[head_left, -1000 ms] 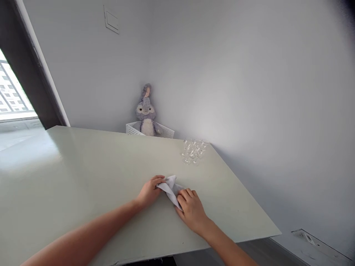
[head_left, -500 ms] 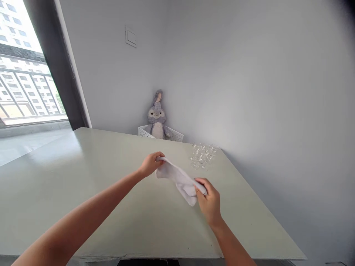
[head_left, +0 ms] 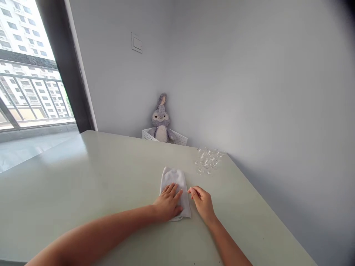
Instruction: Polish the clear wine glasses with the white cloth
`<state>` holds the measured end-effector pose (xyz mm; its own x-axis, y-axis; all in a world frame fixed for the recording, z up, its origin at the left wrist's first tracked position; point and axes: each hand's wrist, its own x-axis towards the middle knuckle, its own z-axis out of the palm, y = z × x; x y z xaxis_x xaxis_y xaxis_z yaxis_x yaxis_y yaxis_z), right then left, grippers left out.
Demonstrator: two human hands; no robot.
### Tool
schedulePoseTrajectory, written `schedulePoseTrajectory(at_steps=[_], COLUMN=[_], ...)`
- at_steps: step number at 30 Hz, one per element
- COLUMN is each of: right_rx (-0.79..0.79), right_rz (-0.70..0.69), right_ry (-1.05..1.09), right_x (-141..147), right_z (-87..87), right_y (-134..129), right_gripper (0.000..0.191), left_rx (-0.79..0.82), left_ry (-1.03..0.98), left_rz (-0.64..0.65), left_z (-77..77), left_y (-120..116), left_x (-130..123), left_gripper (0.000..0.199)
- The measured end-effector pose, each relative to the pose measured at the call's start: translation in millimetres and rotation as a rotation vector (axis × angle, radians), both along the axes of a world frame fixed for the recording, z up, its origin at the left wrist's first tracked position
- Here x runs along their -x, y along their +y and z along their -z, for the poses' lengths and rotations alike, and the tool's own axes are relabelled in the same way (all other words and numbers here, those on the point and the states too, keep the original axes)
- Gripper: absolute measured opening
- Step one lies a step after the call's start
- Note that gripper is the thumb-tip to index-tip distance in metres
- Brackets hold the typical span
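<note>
The cloth (head_left: pixel 172 176) lies on the counter (head_left: pixel 122 173) at lower centre, left hand (head_left: pixel 168 203) flat over it, fingers spread. The right hand (head_left: pixel 204 205), fingers curled together, is just beside its right edge. Counter stretches broadly left; glasses (head_left: pixel 206 161) stand right of centre.

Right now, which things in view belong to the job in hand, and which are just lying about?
Job in hand:
white cloth, lying on the table
left hand, spread on the cloth
right hand, curled beside it

Just lying about:
stemmed glasses, clustered, untouched
plush rabbit in the perforated basket
</note>
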<state>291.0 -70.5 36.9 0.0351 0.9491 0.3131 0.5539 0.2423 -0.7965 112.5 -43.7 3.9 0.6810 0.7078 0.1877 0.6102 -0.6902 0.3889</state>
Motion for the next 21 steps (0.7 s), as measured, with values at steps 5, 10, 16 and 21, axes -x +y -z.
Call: schedulePoseTrajectory(at_steps=[5, 10, 16, 21], right_rx=[0.095, 0.142, 0.166, 0.114], right_rz=[0.002, 0.035, 0.077, 0.023], right_ry=[0.037, 0.040, 0.005, -0.109], right_x=[0, -6, -12, -7], right_z=[16.0, 15.1, 16.7, 17.0], right_y=[1, 0, 3, 2], right_gripper=[0.037, 0.037, 0.041, 0.043], left_rx=[-0.061, -0.007, 0.031, 0.045], left_ry=[-0.021, 0.116, 0.222, 0.293], left_rz=[0.133, 0.024, -0.281, -0.606], left_z=[4.6, 3.8, 1.5, -5.9], left_y=[52, 122, 194, 209], left_x=[-16, -11, 79, 197], left_gripper=[0.057, 0.055, 0.057, 0.059])
